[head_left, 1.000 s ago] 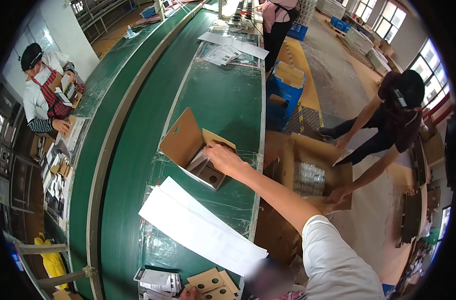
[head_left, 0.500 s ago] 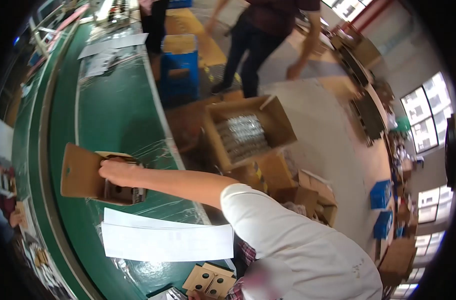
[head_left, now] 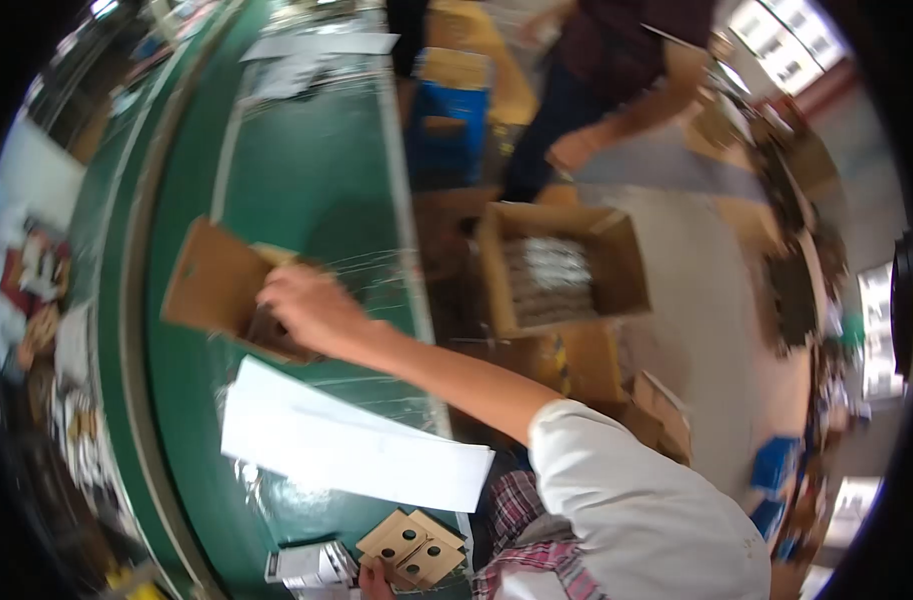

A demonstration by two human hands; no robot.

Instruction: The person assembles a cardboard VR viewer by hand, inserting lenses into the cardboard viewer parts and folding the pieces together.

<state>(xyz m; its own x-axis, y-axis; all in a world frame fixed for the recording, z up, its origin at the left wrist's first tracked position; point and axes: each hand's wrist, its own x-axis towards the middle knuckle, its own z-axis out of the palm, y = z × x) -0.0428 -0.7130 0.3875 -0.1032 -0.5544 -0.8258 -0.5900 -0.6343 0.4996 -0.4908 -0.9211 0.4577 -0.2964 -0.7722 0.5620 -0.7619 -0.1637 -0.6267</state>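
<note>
My right hand (head_left: 315,308) is over the open brown cardboard box (head_left: 212,280) on the green bench. Its fingers are curled at the box's mouth, and motion blur hides what they grip, if anything. The box's lid flap stands up on the left. At the bottom edge, my left hand (head_left: 375,580) shows only in part, its fingers pressed against a folded cardboard insert (head_left: 414,548) with several round holes. White paper sheets (head_left: 337,435) lie between the two hands. Beside the left hand is a small stack of printed leaflets (head_left: 313,564).
Right of the green bench (head_left: 307,180) stands a large open carton (head_left: 617,265) with wrapped items inside. Behind it are a blue stool (head_left: 455,125) and a person (head_left: 617,80) in dark clothes. More papers (head_left: 317,45) lie at the bench's far end.
The view has turned, so bench and box appear shifted right. My right hand has lifted slightly out of the box. More of my left hand and the insert now shows. The person's arm has swung.
</note>
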